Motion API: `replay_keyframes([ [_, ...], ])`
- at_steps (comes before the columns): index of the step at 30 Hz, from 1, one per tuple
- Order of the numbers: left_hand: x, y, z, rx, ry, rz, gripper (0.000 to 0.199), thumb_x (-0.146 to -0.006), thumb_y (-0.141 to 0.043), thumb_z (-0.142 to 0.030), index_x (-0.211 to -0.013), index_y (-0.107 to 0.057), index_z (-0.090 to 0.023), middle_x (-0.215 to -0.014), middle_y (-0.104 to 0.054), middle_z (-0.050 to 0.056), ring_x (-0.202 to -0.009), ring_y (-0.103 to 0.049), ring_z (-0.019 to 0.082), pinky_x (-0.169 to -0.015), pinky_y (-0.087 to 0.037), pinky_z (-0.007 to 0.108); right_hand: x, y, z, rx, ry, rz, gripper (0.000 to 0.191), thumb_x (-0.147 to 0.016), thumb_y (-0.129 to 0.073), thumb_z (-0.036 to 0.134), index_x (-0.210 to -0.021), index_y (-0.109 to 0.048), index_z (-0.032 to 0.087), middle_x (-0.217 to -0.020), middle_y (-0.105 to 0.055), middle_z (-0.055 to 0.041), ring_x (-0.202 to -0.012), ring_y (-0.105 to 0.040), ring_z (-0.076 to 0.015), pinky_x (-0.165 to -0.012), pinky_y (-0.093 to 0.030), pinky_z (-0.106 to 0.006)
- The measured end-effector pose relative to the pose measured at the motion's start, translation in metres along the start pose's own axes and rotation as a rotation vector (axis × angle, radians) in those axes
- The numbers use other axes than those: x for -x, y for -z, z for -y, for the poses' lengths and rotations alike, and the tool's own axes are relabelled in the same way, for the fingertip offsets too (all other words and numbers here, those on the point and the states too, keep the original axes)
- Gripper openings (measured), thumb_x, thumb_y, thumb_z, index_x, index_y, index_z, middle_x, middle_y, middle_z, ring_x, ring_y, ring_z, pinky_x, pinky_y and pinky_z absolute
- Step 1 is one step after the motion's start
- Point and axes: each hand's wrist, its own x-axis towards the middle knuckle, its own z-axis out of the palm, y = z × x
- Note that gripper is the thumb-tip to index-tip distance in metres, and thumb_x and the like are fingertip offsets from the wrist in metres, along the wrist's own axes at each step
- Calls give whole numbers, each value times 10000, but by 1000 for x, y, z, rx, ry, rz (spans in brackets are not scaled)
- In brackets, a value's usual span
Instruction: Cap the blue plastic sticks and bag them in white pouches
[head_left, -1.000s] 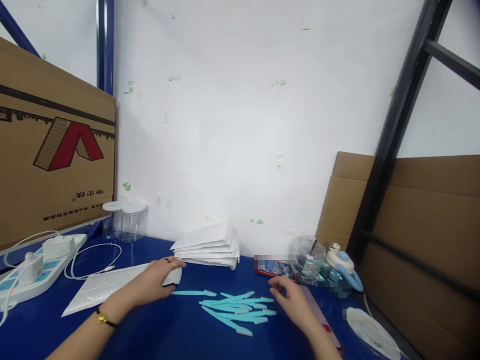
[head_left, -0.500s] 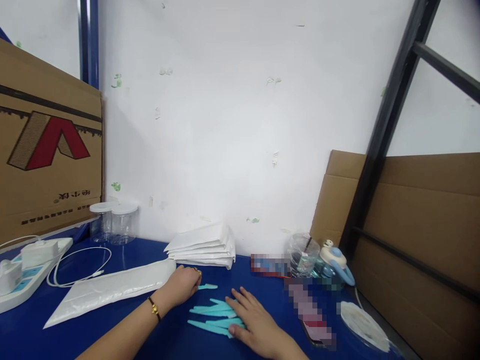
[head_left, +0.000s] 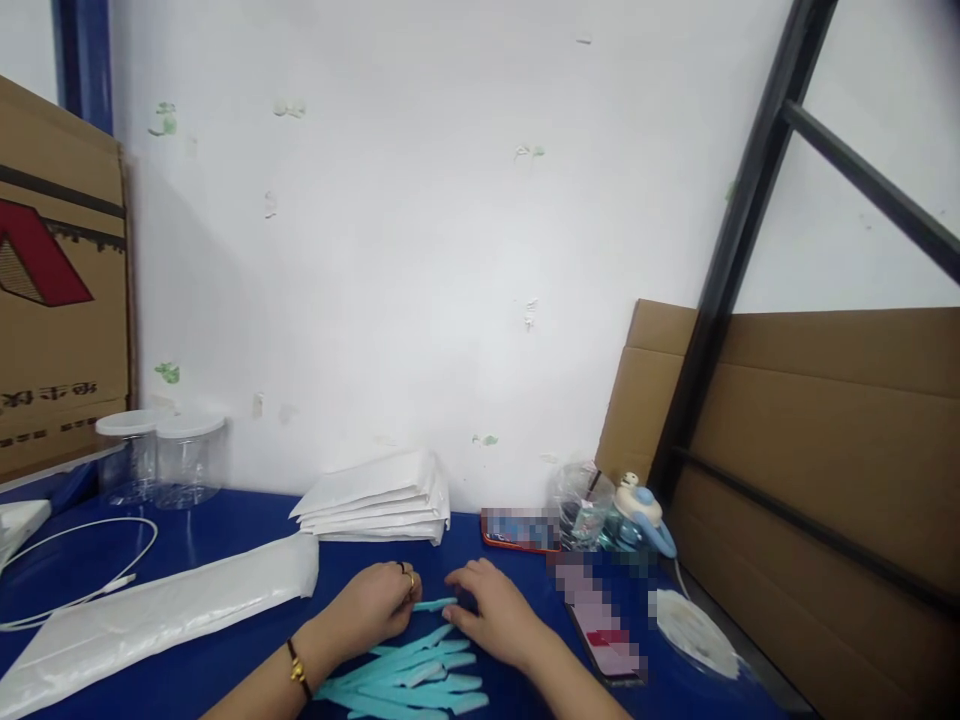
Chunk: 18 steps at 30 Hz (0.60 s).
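My left hand [head_left: 375,605] is closed on one end of a slim turquoise stick, seemingly an eyebrow razor [head_left: 433,605]; its grip end is hidden by the fingers. At the razor's free end is my right hand [head_left: 499,610], thumb and fingers curved and apart. Whether the thumb touches the razor I cannot tell. Below both hands, several more turquoise razors [head_left: 420,675] lie fanned in a loose pile on the blue table [head_left: 247,640].
Left of the hands lies a padded white mailer [head_left: 172,610]; a stack of white mailers [head_left: 375,500] stands against the wall. Two lidded clear jars [head_left: 187,460] and a white cable [head_left: 90,520] are at left. Phones [head_left: 600,630], a cup [head_left: 577,505] and a blue-handled bottle [head_left: 636,515] stand right.
My right hand has lifted off the pile and moved up beside the razor in my left hand. More of the pile shows, and the view has shifted right.
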Motion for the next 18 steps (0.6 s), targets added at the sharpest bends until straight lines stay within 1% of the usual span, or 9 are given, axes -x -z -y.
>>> replay_keyframes([
  [2,0,0,0,15,-4,-17,184,-759,-438,-101,-815,-584,-200,-833,-621,30,-786,-571,176,-709,-399,264,-8,-7,-7,-29,18,65,175,-830,-566,280,-963,-661,216,-903,-645,-26,-864,-582,-168,-766,-414,-231],
  [4,0,0,2,6,-11,-23,179,-785,-431,-113,-828,-583,-195,-847,-617,37,-806,-566,180,-730,-393,274,-11,-15,-14,-59,41,57,182,-872,-501,242,-916,-675,207,-872,-649,-21,-834,-591,-146,-739,-406,-206],
  [6,0,2,6,-17,-11,-25,179,-801,-421,-115,-830,-579,-194,-851,-617,38,-812,-562,182,-744,-384,287,-11,-17,-23,-71,50,24,217,-895,-465,237,-906,-680,204,-860,-651,-22,-831,-594,-141,-738,-403,-200],
  [8,0,5,14,-37,20,-24,178,-804,-417,-109,-819,-573,-192,-842,-618,35,-806,-561,181,-753,-373,298,-8,-12,-33,-54,18,2,234,-901,-455,246,-899,-684,202,-858,-652,-27,-824,-595,-148,-735,-404,-209],
  [11,1,11,25,-38,95,-49,162,-811,-431,-130,-821,-578,-199,-856,-620,31,-834,-561,186,-789,-357,317,-3,1,-44,30,-73,-11,224,-889,-476,268,-892,-692,209,-873,-645,-35,-828,-586,-166,-749,-399,-244],
  [13,4,14,27,8,130,-93,137,-806,-471,-172,-869,-586,-213,-911,-618,24,-891,-550,191,-817,-349,319,-1,5,-42,77,-97,-29,183,-863,-526,290,-908,-692,228,-909,-633,-34,-879,-565,-183,-789,-383,-275],
  [15,8,15,23,96,156,-107,136,-787,-521,-231,-903,-590,-224,-932,-609,13,-891,-541,182,-799,-360,297,0,3,-32,48,-68,-19,156,-833,-577,308,-928,-687,253,-953,-620,-26,-939,-538,-193,-835,-363,-297],
  [16,10,14,19,148,165,-83,139,-778,-537,-261,-900,-593,-225,-913,-607,5,-857,-541,170,-767,-370,279,0,1,-26,8,-41,3,154,-820,-597,316,-938,-682,264,-972,-613,-20,-959,-529,-193,-853,-356,-303],
  [18,13,11,11,246,164,14,147,-755,-561,-313,-868,-598,-225,-849,-601,-14,-764,-535,144,-678,-380,241,-1,-6,-15,-79,2,61,155,-791,-635,318,-933,-672,268,-988,-603,-10,-972,-524,-185,-876,-349,-303],
])
